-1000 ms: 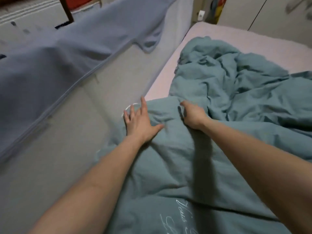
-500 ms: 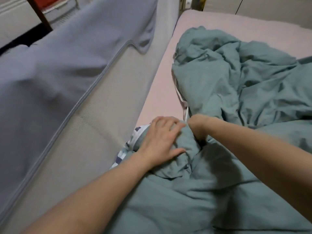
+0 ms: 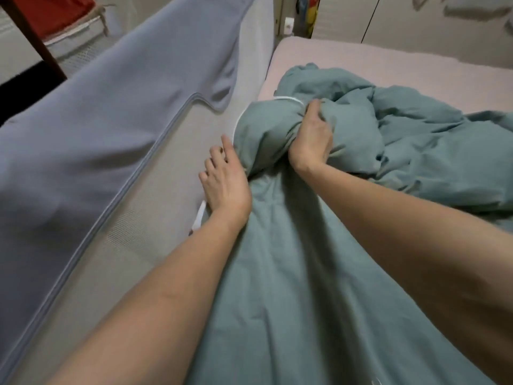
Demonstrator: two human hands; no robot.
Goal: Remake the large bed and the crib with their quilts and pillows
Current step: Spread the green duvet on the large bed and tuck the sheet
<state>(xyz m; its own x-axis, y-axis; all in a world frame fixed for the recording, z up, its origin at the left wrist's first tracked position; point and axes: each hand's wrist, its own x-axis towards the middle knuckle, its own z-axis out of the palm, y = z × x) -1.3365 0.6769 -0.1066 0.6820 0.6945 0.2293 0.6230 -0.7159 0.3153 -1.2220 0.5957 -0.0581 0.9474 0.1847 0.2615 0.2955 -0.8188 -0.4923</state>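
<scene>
A crumpled teal quilt (image 3: pixel 416 168) with white piping lies across the large bed's pale pink sheet (image 3: pixel 361 56). My right hand (image 3: pixel 312 140) is clenched on a bunched fold of the quilt near its left edge. My left hand (image 3: pixel 224 180) rests flat at the quilt's left edge, where it meets the bed rail, with the fingers spread and pressing on the fabric. The lower part of the quilt runs toward me under both forearms. No pillow is in sight.
A grey mesh bed rail (image 3: pixel 155 207) with a blue-grey padded top (image 3: pixel 97 107) runs along the bed's left side. Beyond it are a dark wooden post (image 3: pixel 33 43) and a red-and-white item (image 3: pixel 63 20). Pale cupboard doors (image 3: pixel 416 20) stand behind the bed.
Both hands went from pressing the quilt flat to bunching it. My right hand has since pushed the gathered fold forward along the rail side, and my left hand has slid to the quilt's edge.
</scene>
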